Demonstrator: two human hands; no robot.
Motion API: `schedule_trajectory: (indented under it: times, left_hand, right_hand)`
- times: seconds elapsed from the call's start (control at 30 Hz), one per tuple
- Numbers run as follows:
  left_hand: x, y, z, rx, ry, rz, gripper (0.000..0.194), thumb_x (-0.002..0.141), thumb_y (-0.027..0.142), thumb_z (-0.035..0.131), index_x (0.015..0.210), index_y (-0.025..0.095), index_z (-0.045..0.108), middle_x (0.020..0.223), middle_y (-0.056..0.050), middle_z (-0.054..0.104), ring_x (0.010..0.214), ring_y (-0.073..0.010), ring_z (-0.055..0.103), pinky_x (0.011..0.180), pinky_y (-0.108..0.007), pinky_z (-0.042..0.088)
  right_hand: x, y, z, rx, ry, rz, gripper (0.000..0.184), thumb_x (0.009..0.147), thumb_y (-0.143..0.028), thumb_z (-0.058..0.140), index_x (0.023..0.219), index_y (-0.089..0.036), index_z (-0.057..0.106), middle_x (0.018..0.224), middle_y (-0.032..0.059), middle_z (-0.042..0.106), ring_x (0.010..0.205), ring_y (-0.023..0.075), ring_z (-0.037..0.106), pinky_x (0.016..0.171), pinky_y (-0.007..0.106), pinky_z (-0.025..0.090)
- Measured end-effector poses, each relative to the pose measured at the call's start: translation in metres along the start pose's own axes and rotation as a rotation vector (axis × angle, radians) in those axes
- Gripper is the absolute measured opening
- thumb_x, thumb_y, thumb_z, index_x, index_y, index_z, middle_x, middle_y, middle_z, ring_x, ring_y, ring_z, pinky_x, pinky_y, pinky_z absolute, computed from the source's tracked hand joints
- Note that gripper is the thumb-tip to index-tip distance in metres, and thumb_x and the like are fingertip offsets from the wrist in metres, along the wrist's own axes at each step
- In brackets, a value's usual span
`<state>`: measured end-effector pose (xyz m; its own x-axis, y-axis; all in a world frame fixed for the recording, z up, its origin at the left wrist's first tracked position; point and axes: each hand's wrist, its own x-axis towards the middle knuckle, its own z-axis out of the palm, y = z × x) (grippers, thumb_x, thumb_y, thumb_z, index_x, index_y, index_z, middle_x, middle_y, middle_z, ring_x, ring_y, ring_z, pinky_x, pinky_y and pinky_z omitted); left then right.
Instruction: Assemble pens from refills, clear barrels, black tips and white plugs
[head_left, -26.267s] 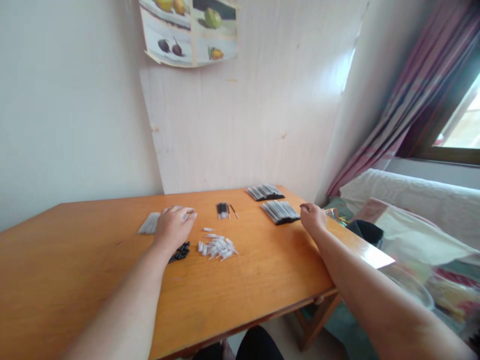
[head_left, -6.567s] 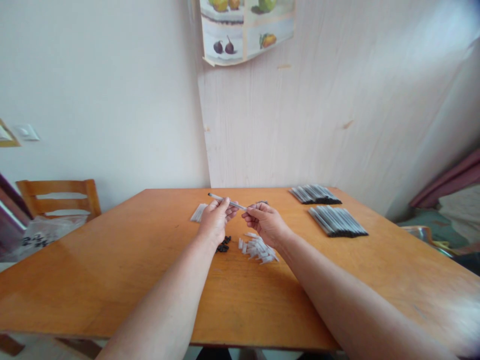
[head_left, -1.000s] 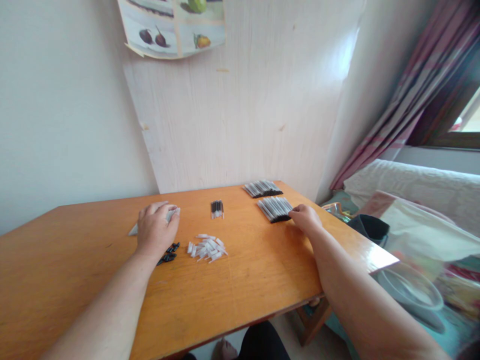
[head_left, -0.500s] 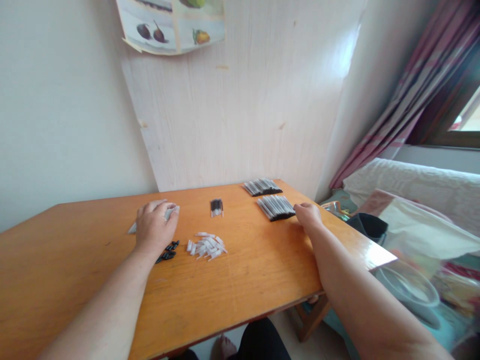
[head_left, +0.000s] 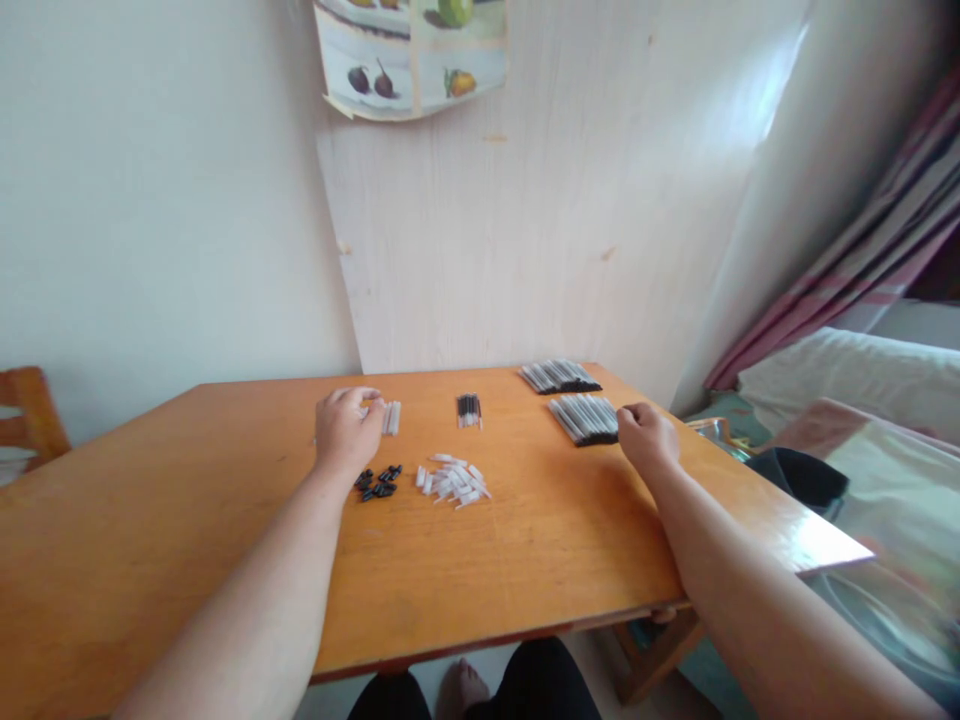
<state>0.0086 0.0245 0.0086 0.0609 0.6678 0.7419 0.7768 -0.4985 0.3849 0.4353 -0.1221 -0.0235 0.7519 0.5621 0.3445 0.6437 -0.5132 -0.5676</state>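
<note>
My left hand (head_left: 345,430) rests on the orange table (head_left: 187,520), its curled fingers on a row of clear tubes (head_left: 390,417). Just in front of it lie several small black caps (head_left: 379,482) and a pile of white plastic tips (head_left: 452,481). My right hand (head_left: 645,435) sits curled at the right edge of the near stack of grey pens (head_left: 583,418); what its fingertips pinch is hidden. A second stack of pens (head_left: 559,376) lies further back. A small bunch of black refills (head_left: 469,408) sits between the hands.
A pale wooden board (head_left: 525,230) leans on the wall behind the table, with a fruit poster (head_left: 412,55) above. A wooden chair (head_left: 26,420) stands at the far left. A bed with bags (head_left: 862,440) and a striped curtain (head_left: 885,250) are on the right.
The view has swung left, bringing the chair in. My right hand has stayed at the near pen stack with fingers more curled. My left hand has stayed on the clear tubes.
</note>
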Motion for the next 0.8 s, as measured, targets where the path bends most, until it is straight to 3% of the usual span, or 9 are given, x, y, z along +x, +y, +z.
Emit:
schedule_trajectory:
  times: [0.2, 0.4, 0.6, 0.8]
  left_hand:
    - [0.004, -0.026, 0.004, -0.204, 0.034, -0.286, 0.029, 0.079, 0.036, 0.055, 0.095, 0.018, 0.070, 0.100, -0.010, 0.072, 0.096, -0.0237, 0.064, 0.089, -0.037, 0.047]
    - [0.006, -0.042, 0.002, -0.523, 0.174, -0.591, 0.025, 0.071, 0.027, 0.058, 0.091, 0.016, 0.070, 0.092, -0.007, 0.071, 0.089, -0.0199, 0.064, 0.083, -0.032, 0.048]
    - [0.011, -0.051, -0.004, -0.788, 0.293, -0.852, 0.015, 0.062, 0.015, 0.061, 0.076, 0.015, 0.065, 0.080, -0.005, 0.067, 0.079, -0.0161, 0.062, 0.074, -0.028, 0.048]
    - [0.013, -0.056, -0.011, -0.892, 0.355, -1.027, 0.012, 0.063, 0.018, 0.061, 0.075, 0.015, 0.062, 0.076, -0.006, 0.066, 0.071, -0.0159, 0.062, 0.064, -0.028, 0.045]
  right_hand:
    - [-0.019, -0.023, -0.001, 0.005, 0.019, -0.133, 0.040, 0.087, -0.042, 0.042, 0.105, -0.022, 0.072, 0.093, 0.0100, 0.071, 0.085, 0.0237, 0.061, 0.063, 0.028, 0.035]
    - [-0.031, -0.040, 0.003, -0.010, -0.029, -0.280, 0.036, 0.088, -0.041, 0.043, 0.099, -0.021, 0.071, 0.088, 0.0082, 0.070, 0.081, 0.0207, 0.059, 0.062, 0.026, 0.033]
    - [-0.039, -0.065, 0.010, -0.008, -0.155, -0.467, 0.034, 0.088, -0.045, 0.045, 0.089, -0.021, 0.069, 0.076, 0.0051, 0.067, 0.072, 0.0189, 0.059, 0.059, 0.026, 0.032]
    - [-0.054, -0.105, 0.027, 0.012, -0.273, -0.656, 0.028, 0.087, -0.039, 0.045, 0.086, -0.021, 0.067, 0.074, 0.0036, 0.067, 0.069, 0.0173, 0.059, 0.058, 0.025, 0.032]
